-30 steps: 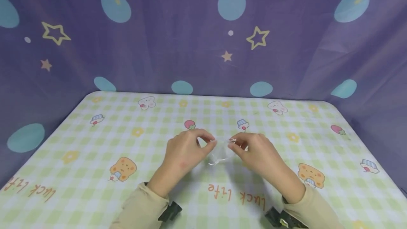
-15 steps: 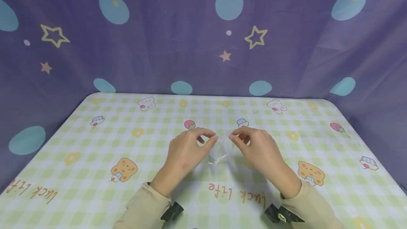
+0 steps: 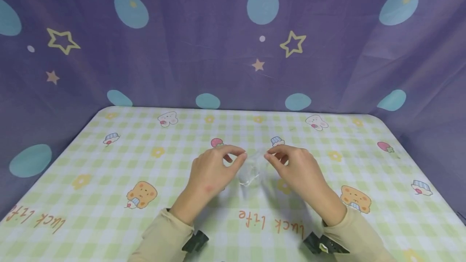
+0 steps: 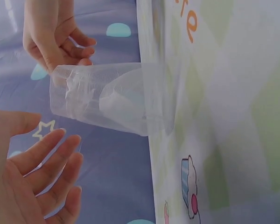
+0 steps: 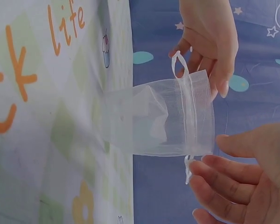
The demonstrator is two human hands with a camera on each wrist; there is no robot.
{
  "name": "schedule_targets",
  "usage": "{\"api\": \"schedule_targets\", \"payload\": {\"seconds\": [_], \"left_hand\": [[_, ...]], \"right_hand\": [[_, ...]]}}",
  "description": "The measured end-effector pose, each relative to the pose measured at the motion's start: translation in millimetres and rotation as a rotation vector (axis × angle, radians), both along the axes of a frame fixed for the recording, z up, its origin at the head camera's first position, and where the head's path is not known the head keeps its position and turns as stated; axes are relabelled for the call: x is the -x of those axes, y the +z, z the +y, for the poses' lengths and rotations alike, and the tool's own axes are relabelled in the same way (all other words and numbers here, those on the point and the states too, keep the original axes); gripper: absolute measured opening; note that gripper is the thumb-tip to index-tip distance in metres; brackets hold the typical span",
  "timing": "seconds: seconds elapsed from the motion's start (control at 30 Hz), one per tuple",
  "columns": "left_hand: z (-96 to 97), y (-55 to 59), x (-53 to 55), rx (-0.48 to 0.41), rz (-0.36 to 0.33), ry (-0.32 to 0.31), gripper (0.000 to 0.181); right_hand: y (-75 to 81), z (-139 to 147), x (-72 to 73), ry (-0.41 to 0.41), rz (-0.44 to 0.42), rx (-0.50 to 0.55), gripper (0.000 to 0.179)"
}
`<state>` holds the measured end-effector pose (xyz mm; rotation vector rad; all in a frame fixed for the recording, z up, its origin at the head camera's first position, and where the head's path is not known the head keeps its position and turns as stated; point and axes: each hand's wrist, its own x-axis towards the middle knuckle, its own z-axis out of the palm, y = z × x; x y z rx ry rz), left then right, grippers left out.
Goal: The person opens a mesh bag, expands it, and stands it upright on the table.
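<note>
A small sheer white drawstring bag [image 3: 251, 170] is between my hands, over the middle of the table. The right wrist view shows its wide mouth, a white cord loop [image 5: 179, 58] at the far side and another cord end [image 5: 188, 170] at the near side. My left hand [image 3: 211, 171] is at one top corner; in the left wrist view its thumb and fingers are spread apart, beside the bag. Close to the other corner is my right hand [image 3: 300, 173], thumb and index finger also apart. Whether its fingertips touch the fabric is unclear.
A green-and-white checked cloth [image 3: 182, 229] with printed cartoon figures covers the table. Behind it hangs a purple curtain [image 3: 204, 47] with stars and blue ovals. Dark bands [image 3: 196, 241] are at both wrists, below beige sleeves [image 3: 160, 235].
White cord showed at my right fingertips one second ago and no longer shows there in the head view. My fingertips have risen slightly and moved a little farther apart.
</note>
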<state>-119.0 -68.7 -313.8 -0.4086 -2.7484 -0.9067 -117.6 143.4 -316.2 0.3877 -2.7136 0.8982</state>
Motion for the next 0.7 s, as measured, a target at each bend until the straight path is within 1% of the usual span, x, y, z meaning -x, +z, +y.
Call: {"api": "schedule_targets", "payload": {"seconds": [0.23,0.4,0.57,0.7], "left_hand": [[-6.4,2.3,0.8,0.063,0.012,-0.037,0.023],[-8.2,1.9,1.7,0.074,0.009,-0.061,0.023],[-13.1,2.7,4.4,0.077,0.035,-0.082,0.022],[-20.8,3.9,7.6,0.08,0.076,-0.12,0.023]], "right_hand": [[-2.2,4.1,3.6,-0.007,0.028,-0.006,0.015],[-3.1,7.4,6.9,0.006,0.033,-0.002,0.017],[0.1,15.1,10.2,0.039,0.043,-0.011,0.018],[3.5,25.9,12.5,0.085,0.073,-0.028,0.018]]}}
